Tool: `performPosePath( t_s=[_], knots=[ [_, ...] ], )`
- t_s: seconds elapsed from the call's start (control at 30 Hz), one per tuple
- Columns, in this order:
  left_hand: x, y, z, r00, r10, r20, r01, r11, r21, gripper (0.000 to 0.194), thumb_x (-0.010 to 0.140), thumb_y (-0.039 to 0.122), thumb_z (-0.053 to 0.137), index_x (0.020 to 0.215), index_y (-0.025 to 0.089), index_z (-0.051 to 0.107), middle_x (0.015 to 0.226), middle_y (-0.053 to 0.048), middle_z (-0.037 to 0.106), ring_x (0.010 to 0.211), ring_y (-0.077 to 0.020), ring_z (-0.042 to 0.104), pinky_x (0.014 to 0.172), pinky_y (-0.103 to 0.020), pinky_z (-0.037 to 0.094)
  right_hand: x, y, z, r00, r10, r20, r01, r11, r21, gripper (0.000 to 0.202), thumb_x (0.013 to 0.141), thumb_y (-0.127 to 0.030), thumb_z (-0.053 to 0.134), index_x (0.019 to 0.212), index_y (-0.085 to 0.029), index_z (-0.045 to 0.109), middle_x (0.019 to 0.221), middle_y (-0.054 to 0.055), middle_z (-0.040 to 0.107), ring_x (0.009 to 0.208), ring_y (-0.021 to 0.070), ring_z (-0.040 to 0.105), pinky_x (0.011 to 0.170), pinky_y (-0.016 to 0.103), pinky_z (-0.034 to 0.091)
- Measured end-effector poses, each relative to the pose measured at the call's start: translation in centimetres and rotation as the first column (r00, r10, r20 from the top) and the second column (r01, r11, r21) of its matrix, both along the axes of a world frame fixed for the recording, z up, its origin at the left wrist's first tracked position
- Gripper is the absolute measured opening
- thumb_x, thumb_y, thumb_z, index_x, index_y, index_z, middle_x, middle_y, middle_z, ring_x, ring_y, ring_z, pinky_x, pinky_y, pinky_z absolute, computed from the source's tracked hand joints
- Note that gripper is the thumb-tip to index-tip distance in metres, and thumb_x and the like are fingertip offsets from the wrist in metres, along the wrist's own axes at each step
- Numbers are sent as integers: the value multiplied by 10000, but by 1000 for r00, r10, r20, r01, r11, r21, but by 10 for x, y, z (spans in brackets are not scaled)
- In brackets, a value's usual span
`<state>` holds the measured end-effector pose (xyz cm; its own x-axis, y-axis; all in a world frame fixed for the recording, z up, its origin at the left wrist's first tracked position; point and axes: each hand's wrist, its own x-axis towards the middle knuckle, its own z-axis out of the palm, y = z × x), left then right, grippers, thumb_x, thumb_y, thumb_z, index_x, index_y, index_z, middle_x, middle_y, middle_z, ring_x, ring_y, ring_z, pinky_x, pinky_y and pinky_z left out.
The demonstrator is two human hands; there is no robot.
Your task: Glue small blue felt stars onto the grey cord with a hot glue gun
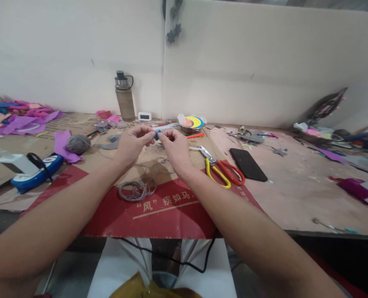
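Observation:
My left hand (pixel 134 143) and my right hand (pixel 174 148) meet above the middle of the table. Between their fingertips is a small blue piece (pixel 157 135), pinched from both sides; its exact shape is too small to tell. Below my hands, a loose coil of grey cord (pixel 134 190) lies on a red printed sheet (pixel 109 219). A thin strand runs from the coil up toward my right hand. Scissors (pixel 216 163) with one yellow and one red handle lie open to the right of my right hand.
A black phone (pixel 248 164) lies right of the scissors. Behind stand a bottle (pixel 126 99), a small white clock (pixel 144 116) and a metal bowl (pixel 188 129). At left are grey yarn (pixel 78 144), purple scraps and a blue power strip (pixel 37 176); a magenta one (pixel 359 191) is at right.

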<state>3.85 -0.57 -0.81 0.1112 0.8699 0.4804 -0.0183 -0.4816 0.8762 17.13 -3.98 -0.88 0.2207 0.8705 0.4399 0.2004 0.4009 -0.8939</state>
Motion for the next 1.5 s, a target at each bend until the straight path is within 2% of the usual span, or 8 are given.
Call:
performPosePath(
  t_s=[0.17,0.33,0.43,0.6,0.97,1.17,1.37,1.5],
  knots=[
    [0,0,1,998,-47,35,49,997,-52,118,697,275,711,726,176,654,587,8,594,523,-83,506,532,-232,405,0,1,-2,1000,-18,5,18,1000,17,148,789,-284,607,705,-187,534,644,-34,491,598,93,407,599,269,348],
    [-1,0,4,991,-119,54,125,985,-118,97,688,267,700,695,189,643,565,12,550,503,-87,468,498,-238,379,0,-1,-1,999,39,-37,-38,999,25,141,782,-297,619,868,-209,551,613,-63,416,570,96,381,570,263,325],
    [0,-1,6,987,-150,61,158,975,-157,98,683,273,704,691,189,654,565,10,543,498,-89,466,502,-245,379,2,-2,0,997,76,-7,-76,997,17,93,794,-285,587,786,-193,586,623,-49,444,578,92,357,578,262,313],
    [5,-6,7,969,-194,152,226,945,-236,146,679,315,709,708,174,685,617,-12,589,536,-95,505,525,-246,406,4,2,-3,996,45,-74,-44,999,8,124,777,-295,574,725,-183,560,627,-52,442,588,89,353,577,250,310],
    [3,-3,2,992,-94,82,108,978,-180,111,671,272,699,649,189,629,557,17,518,502,-85,432,493,-232,343,-4,-10,0,998,51,-30,-51,999,8,103,787,-266,581,721,-187,570,624,-43,465,580,91,355,580,258,320],
    [2,-2,3,995,-68,67,79,982,-169,136,664,267,690,603,178,608,548,16,505,481,-75,401,474,-230,316,-5,-7,-3,996,80,-45,-80,997,-1,104,783,-272,581,734,-180,585,640,-34,493,591,94,382,585,254,331],
    [6,-5,3,973,-167,158,202,950,-239,169,654,333,729,699,181,670,617,0,568,532,-88,480,512,-231,394,-1,3,-10,982,69,-177,-72,997,-13,140,773,-314,576,731,-183,555,675,-33,500,616,93,404,618,249,361],
    [8,-5,0,969,-157,190,207,935,-286,197,615,318,778,710,184,670,608,15,553,526,-73,469,495,-208,399,-1,4,-11,976,65,-208,-67,998,-2,132,761,-304,586,729,-178,563,685,-26,514,620,93,414,619,247,366]
  ],
)
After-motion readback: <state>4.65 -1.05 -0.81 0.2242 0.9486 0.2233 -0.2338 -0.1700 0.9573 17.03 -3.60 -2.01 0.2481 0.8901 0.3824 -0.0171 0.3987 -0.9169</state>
